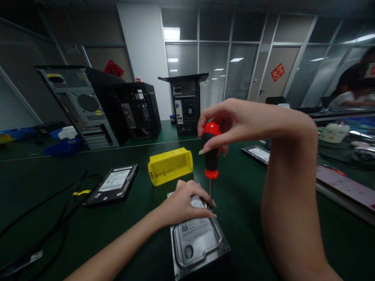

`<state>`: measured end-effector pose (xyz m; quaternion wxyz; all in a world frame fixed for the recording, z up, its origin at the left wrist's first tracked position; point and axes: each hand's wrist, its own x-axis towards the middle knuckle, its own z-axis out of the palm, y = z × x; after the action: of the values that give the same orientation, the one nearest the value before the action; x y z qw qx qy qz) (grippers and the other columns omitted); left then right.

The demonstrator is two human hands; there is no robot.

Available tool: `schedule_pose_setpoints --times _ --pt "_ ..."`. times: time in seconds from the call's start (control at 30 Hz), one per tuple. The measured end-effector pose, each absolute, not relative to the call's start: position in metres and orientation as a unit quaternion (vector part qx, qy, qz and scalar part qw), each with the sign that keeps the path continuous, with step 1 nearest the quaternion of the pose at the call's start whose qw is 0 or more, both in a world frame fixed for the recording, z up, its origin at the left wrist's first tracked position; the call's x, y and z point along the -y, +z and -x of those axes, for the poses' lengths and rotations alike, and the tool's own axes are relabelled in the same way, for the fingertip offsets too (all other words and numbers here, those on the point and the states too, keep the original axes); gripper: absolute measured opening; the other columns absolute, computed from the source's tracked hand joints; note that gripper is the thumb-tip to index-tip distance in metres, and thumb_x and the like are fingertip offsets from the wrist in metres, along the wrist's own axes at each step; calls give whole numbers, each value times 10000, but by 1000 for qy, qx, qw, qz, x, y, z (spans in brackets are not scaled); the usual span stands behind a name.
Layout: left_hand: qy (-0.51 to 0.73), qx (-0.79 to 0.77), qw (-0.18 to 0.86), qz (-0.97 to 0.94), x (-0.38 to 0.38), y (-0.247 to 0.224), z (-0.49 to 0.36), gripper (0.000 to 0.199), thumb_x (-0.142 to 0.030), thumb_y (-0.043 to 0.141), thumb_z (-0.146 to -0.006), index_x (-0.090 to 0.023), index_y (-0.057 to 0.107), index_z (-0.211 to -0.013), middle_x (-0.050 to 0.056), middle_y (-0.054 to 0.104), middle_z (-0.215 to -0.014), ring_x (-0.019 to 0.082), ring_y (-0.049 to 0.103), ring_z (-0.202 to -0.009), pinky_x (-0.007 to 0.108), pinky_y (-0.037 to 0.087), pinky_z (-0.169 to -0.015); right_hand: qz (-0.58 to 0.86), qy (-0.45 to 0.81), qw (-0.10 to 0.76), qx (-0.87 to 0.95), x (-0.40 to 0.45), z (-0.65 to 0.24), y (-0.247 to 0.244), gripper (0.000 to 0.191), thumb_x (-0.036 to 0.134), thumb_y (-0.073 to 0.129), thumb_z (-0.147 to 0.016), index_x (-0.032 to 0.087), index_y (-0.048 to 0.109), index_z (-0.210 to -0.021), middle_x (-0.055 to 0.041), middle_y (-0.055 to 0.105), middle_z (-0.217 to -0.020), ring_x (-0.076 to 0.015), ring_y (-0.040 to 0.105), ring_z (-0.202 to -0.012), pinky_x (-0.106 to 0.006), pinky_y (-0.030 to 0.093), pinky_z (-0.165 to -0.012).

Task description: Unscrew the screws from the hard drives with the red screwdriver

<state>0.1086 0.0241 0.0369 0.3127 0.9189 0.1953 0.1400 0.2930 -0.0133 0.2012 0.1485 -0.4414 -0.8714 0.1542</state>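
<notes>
A silver hard drive (202, 238) with a white label lies in front of me at the table's near side. My left hand (186, 203) grips its far part, thumb and fingers closing around the spot where a screwdriver's tip meets the drive. The screwdriver (211, 156) stands nearly upright, with a red and black handle and a thin metal shaft. My right hand (224, 127) holds that handle from above, wrist bent high. The very tip is partly hidden by my left fingers. Just beyond the drive sits a yellow bin (171, 166) with several small dark bits inside, probably screws.
Another hard drive (114, 183) lies left, beside black cables (63, 218); a third drive (258, 153) lies right. Computer cases (88, 105) stand at the back, one (187, 103) behind the yellow bin. A blue bin (66, 146) is at far left. Another person (354, 86) sits far right.
</notes>
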Motion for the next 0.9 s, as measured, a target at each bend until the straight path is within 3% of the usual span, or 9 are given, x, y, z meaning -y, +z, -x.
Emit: schedule_pose_setpoints --times 0.17,0.47,0.53,0.57,0.63,0.7,0.8,0.9 --pt "179 -217 257 -925 -16 27 -116 219 -447 638 -797 -242 701 -756 -21 680 -945 206 546 -966 334 274 -816 464 157 142 860 13 -295 202 434 453 660 -681 144 561 -969 -5 638 -817 -87 616 -631 -185 464 -521" --pt "154 -218 236 -934 -14 33 -117 248 -441 569 -851 -239 691 -774 -14 688 -907 205 564 -935 359 267 -819 480 136 144 854 17 -293 200 414 499 655 -672 161 534 -878 21 586 -726 -88 580 -619 -179 393 -480" --pt "159 -229 224 -934 -7 34 -114 267 -502 611 -793 -258 689 -869 0 670 -1001 237 548 -1001 386 282 -864 474 133 142 859 17 -290 200 426 506 652 -671 162 538 -893 25 581 -729 -79 560 -615 -180 378 -485" --pt "165 -237 216 -933 -2 33 -112 374 -550 650 -731 -272 668 -981 16 637 -1099 269 520 -1063 410 286 -897 471 129 139 861 16 -289 201 428 508 650 -672 160 545 -899 25 580 -732 -74 550 -612 -182 375 -491" --pt "165 -255 206 -930 10 27 -105 889 -636 708 -574 -259 433 -1331 85 461 -1356 354 391 -1222 495 240 -997 465 115 130 868 16 -289 201 419 509 641 -684 156 571 -899 19 584 -753 -71 544 -625 -186 379 -512" --pt "144 -243 196 -939 20 16 -96 1199 -665 708 -515 -210 134 -1465 141 254 -1486 410 225 -1326 561 143 -1062 460 112 118 873 16 -289 202 400 507 621 -709 159 598 -906 11 599 -795 -76 558 -657 -189 391 -536" --pt "131 -278 172 -936 29 0 -83 1226 -670 671 -567 -227 -30 -1470 131 86 -1534 419 81 -1371 623 56 -1078 461 122 110 872 17 -290 201 388 504 593 -738 167 624 -928 11 614 -819 -74 576 -658 -185 399 -537" --pt "132 -290 160 -934 32 -7 -79 1186 -613 675 -610 -256 -68 -1463 120 66 -1538 420 70 -1374 664 26 -1068 470 131 109 866 18 -288 199 397 511 578 -751 163 636 -932 9 621 -814 -73 583 -637 -183 407 -528"
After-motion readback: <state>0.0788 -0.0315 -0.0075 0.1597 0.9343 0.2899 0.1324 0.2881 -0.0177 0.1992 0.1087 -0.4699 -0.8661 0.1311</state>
